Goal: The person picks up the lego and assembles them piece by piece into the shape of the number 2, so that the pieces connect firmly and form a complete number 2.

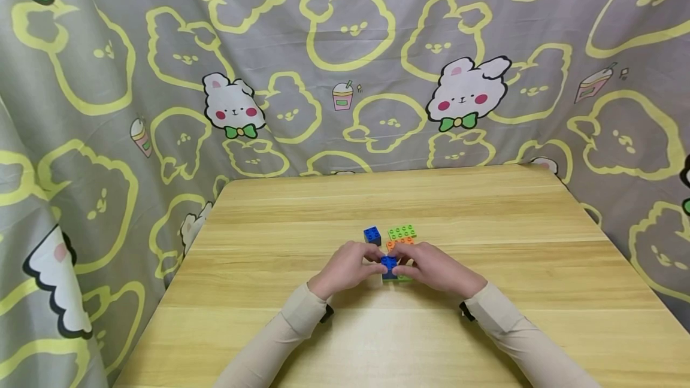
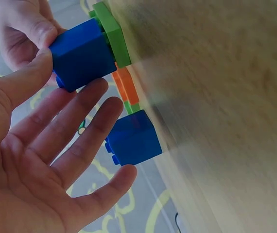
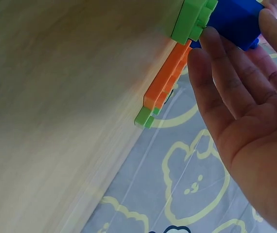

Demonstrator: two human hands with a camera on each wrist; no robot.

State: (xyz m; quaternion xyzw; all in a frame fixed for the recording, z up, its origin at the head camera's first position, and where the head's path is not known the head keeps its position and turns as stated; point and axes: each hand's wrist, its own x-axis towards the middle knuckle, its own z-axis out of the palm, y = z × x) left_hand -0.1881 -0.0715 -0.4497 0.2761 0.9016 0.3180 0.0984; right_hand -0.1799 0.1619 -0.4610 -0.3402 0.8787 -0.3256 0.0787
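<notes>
Between both hands is a blue building block, seated on a green block on the table, studs facing up. My left hand holds the blue block's left side with thumb and fingertips; its other fingers spread loosely beside it in the left wrist view. From the right, my right hand grips the same block by thumb and fingers. In the right wrist view, its lower fingers are near the green block. The hands partly cover both blocks in the head view.
Just behind the hands sit a second blue block, an orange block and another green block. They stand on a wooden table. A patterned grey curtain hangs beyond the table's far and side edges.
</notes>
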